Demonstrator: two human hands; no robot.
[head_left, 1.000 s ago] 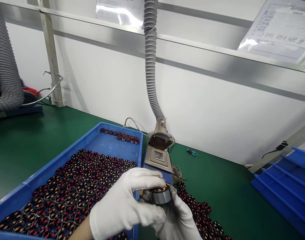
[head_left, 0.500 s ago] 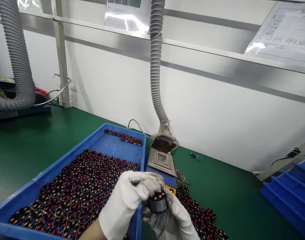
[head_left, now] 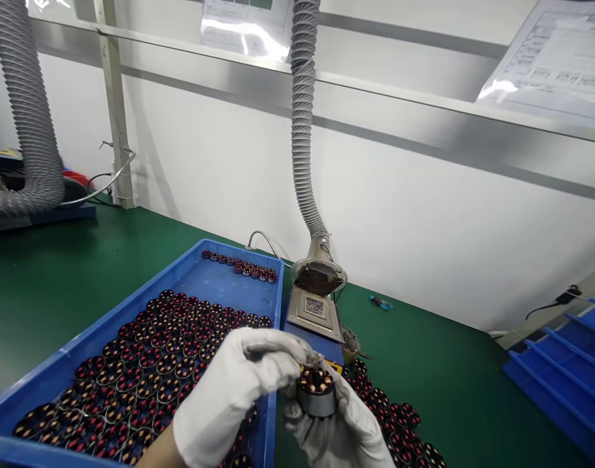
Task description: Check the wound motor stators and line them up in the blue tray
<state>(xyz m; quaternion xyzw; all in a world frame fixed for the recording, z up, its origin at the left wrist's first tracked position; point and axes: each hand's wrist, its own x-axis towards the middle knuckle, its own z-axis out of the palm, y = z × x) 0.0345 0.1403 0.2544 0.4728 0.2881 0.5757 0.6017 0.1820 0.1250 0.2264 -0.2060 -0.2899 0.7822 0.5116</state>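
Note:
A dark ring-shaped part (head_left: 317,398) with copper windings inside is held upright at the bottom centre. My right hand (head_left: 346,422), in a white glove with greyed fingers, is wrapped round its side and underneath. My left hand (head_left: 248,374), gloved in white too, has its fingers pinched together at the part's upper left rim; whether something small is between the fingertips cannot be made out. Many similar parts with red or copper windings fill the blue tray (head_left: 145,286) on the left. More such parts (head_left: 395,422) lie in a pile to the right of my right hand.
Behind my hands stands a small heated-looking metal plate device (head_left: 315,312) under a round fume hood (head_left: 319,276) on a grey hose (head_left: 303,123). A small blue tool (head_left: 380,303) lies on the green table (head_left: 438,344). Blue racks (head_left: 565,370) stand at the right.
The held part has shifted slightly right with my right hand, and its top shows more. My left hand has moved back a little to the left, uncovering the windings.

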